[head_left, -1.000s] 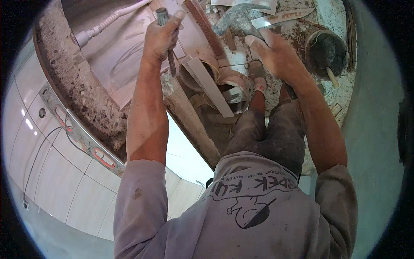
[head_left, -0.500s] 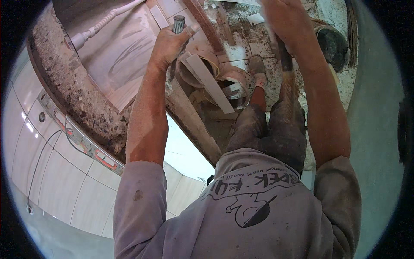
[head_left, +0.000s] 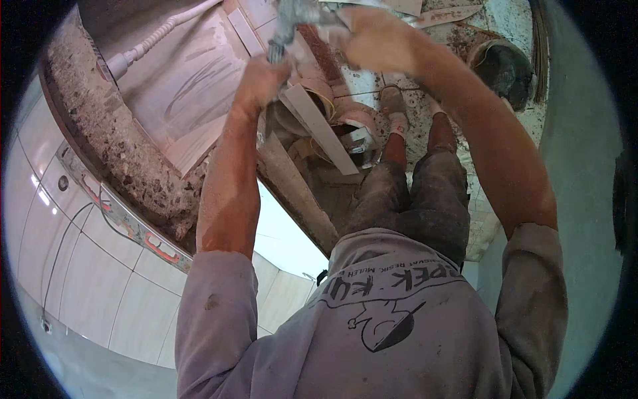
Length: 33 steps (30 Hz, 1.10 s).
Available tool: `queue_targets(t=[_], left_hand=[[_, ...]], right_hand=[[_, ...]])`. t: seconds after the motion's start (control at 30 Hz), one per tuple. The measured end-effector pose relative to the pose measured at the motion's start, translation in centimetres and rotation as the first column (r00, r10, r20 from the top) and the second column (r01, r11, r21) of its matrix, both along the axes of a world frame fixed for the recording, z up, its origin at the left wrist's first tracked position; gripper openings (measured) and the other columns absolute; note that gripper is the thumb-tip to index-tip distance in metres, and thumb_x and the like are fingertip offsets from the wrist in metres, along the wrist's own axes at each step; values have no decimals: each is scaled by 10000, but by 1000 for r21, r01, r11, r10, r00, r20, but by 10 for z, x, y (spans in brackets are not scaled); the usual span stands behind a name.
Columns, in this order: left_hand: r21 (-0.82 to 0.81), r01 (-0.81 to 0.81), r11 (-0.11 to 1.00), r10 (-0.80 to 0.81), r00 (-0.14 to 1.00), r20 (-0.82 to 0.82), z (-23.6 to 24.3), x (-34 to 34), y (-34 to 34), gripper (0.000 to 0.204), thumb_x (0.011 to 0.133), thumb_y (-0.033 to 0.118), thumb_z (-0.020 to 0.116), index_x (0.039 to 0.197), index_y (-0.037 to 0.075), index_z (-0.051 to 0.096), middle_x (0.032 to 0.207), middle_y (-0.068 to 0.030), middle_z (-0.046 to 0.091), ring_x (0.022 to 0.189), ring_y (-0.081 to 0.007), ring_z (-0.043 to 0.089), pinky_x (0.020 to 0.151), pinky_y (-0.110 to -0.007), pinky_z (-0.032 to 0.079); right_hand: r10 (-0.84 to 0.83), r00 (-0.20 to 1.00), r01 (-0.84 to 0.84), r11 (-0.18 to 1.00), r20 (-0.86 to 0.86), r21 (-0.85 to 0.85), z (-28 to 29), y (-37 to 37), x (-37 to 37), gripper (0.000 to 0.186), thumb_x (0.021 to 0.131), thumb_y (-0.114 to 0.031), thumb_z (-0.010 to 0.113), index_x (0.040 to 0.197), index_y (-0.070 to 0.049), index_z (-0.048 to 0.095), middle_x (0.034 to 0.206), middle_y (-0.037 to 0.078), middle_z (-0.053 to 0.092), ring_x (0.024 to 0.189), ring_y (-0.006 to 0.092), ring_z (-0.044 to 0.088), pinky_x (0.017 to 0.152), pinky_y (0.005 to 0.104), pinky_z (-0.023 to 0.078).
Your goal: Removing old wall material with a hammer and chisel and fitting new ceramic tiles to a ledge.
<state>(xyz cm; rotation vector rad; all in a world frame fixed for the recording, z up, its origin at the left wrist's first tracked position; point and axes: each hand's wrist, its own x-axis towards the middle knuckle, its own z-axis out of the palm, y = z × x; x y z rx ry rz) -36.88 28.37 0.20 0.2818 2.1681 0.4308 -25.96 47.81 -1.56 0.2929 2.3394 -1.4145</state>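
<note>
My left hand (head_left: 260,85) is closed around a chisel (head_left: 274,52) above the inner edge of the rough counter slab. The chisel's top end sticks up out of the fist; its lower end is hidden. My right hand (head_left: 377,41), blurred by motion, grips a hammer. The hammer's head (head_left: 300,14) is at the top end of the chisel; whether they touch is blurred. Beneath my left hand, a pale strip of tile (head_left: 322,130) lies slanting across some buckets.
A broken concrete slab edge (head_left: 126,143) curves along the left, with a spirit level (head_left: 129,216) beside it. A white corrugated pipe (head_left: 156,43) runs at the upper left. Buckets (head_left: 362,133) and a dark bucket (head_left: 505,73) stand on the debris-strewn floor.
My right hand has swung the hammer leftward from the right side to the chisel's top. My left hand has shifted slightly farther away, still holding the chisel.
</note>
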Motion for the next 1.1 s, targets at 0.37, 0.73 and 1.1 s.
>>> queue_targets(t=[0.37, 0.73, 1.1], left_hand=[[104, -168, 980, 162, 984, 69, 44, -2, 6, 372, 818, 420, 674, 705, 79, 578, 543, 40, 465, 433, -64, 389, 419, -237, 288], [79, -159, 984, 161, 987, -14, 58, 15, -21, 434, 779, 469, 712, 689, 63, 589, 542, 9, 502, 464, -84, 468, 430, -246, 354], [102, -125, 987, 129, 991, -36, 58, 4, -20, 370, 827, 421, 666, 709, 89, 556, 522, 59, 415, 421, -44, 324, 399, -228, 215]], right_hand=[[-423, 906, 409, 877, -4, -252, 17, 0, 37, 318, 941, -252, 470, 924, 52, 563, 662, 161, 558, 616, 234, 550, 578, 379, 423], [-457, 885, 432, 877, -87, -212, -5, -44, 71, 472, 939, -421, 486, 1046, 33, 557, 809, 194, 569, 738, 277, 533, 753, 403, 440], [-428, 902, 406, 882, -46, -241, -10, -49, 76, 448, 940, -403, 495, 1056, 24, 563, 828, 166, 581, 769, 233, 533, 764, 381, 445]])
